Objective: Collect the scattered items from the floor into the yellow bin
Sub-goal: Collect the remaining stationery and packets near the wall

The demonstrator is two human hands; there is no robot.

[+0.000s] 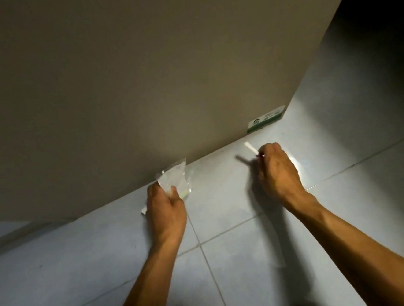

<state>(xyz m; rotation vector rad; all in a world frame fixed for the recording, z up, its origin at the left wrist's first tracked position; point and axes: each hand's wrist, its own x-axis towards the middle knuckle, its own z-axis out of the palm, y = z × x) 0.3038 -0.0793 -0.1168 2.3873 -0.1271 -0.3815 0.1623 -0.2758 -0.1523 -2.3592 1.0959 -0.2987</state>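
Left hand (pixel 166 206) fingers pinched on a clear wrapper (pixel 175 178), which sticks up past the fingertips, beside the cabinet (pixel 141 85) base. Right hand (pixel 276 168) fingers curled around a white stick (pixel 250 148), just above the floor (pixel 226 224).

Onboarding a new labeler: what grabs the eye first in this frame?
Two bare forearms reach down over the pale tiled floor. The left hand grips a crumpled clear plastic wrapper near the base of a big beige panel; the right hand pinches a small white stick, blurred. The yellow bin is not in view.
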